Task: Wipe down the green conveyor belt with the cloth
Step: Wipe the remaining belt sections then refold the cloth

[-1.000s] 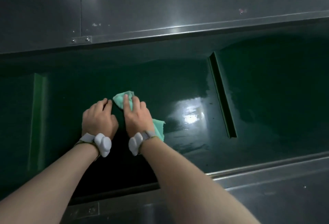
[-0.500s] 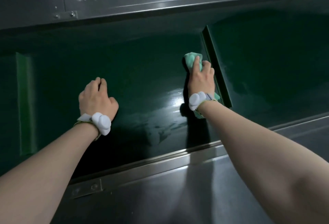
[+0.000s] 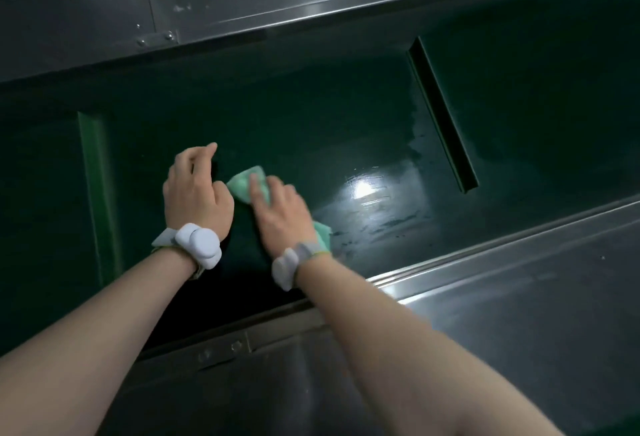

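Right hand (image 3: 280, 210) lay flat, pinning the cloth (image 3: 250, 183) to the green belt (image 3: 329, 130) for wiping pressure. Left hand (image 3: 197, 193), loosely curled and empty, apparently braced on the belt beside it.

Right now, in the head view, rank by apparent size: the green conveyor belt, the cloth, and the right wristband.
1. green conveyor belt, by far the largest.
2. cloth and right wristband: similar; the right hand hides most of the cloth, so unranked.

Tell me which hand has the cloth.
The right hand: it presses the green cloth flat on the belt. The left hand rests beside it with nothing under it.
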Action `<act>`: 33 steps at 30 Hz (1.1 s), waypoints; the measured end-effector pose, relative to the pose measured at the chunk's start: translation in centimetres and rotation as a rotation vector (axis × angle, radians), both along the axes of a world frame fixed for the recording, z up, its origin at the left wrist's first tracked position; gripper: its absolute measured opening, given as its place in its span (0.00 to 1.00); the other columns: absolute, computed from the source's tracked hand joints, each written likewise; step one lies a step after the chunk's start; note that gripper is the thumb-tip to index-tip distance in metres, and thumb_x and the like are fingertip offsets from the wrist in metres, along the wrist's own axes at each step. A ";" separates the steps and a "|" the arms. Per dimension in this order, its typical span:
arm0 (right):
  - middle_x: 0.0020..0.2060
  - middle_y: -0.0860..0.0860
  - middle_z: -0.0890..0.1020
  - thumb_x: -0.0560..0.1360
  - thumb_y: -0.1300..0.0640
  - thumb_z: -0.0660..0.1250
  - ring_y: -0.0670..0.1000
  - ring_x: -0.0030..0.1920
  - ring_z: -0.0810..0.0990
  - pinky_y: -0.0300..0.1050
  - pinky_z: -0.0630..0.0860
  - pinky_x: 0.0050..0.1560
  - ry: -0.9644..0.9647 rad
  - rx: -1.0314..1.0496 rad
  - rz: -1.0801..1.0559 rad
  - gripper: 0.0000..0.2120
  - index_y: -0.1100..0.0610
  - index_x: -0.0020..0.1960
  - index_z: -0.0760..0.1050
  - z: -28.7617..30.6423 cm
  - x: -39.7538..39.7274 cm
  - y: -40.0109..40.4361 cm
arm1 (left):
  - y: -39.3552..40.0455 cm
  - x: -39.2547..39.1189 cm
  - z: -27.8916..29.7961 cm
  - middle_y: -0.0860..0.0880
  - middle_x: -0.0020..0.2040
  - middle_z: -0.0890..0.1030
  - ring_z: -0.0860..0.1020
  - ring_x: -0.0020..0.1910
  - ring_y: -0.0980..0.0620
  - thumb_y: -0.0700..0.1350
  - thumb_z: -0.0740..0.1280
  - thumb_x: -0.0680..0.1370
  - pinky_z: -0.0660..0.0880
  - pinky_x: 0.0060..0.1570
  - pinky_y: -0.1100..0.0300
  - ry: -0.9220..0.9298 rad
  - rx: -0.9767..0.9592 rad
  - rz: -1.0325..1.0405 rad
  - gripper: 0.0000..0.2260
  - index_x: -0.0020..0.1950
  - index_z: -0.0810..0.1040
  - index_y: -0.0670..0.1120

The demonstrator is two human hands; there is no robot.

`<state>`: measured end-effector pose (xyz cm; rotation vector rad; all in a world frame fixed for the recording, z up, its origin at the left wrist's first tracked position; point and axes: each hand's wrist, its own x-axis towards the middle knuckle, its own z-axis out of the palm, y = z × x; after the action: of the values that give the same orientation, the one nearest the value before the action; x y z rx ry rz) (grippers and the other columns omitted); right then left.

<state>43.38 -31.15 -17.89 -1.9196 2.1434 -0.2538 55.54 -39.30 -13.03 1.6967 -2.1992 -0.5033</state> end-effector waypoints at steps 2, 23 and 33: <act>0.71 0.62 0.67 0.80 0.63 0.53 0.63 0.58 0.71 0.56 0.71 0.58 0.049 -0.006 -0.147 0.31 0.59 0.83 0.52 -0.1 -5.1 0.3 | 0.1 -0.1 -0.3 0.40 0.70 0.74 0.73 0.67 0.36 0.33 0.61 0.75 0.70 0.65 0.39 -0.043 0.013 -0.010 0.28 0.76 0.72 0.42; 0.64 0.63 0.76 0.75 0.62 0.58 0.60 0.45 0.75 0.52 0.74 0.42 -0.143 -0.017 -0.095 0.29 0.62 0.77 0.67 0.3 11.7 -1.3 | -1.8 7.6 -0.3 0.43 0.69 0.76 0.73 0.68 0.41 0.40 0.58 0.73 0.69 0.67 0.47 0.109 -0.104 0.122 0.25 0.70 0.75 0.44; 0.63 0.65 0.76 0.76 0.65 0.58 0.63 0.46 0.75 0.55 0.76 0.44 -0.080 -0.110 0.351 0.28 0.64 0.77 0.67 0.2 11.2 -2.2 | -6.1 15.8 -0.2 0.39 0.74 0.72 0.71 0.71 0.36 0.36 0.59 0.77 0.70 0.68 0.41 -0.048 -0.079 0.315 0.25 0.75 0.71 0.39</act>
<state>54.58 -33.39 -17.67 -2.2621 1.7360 -0.3769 71.38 -45.42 -13.21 1.9799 -1.9018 -0.2929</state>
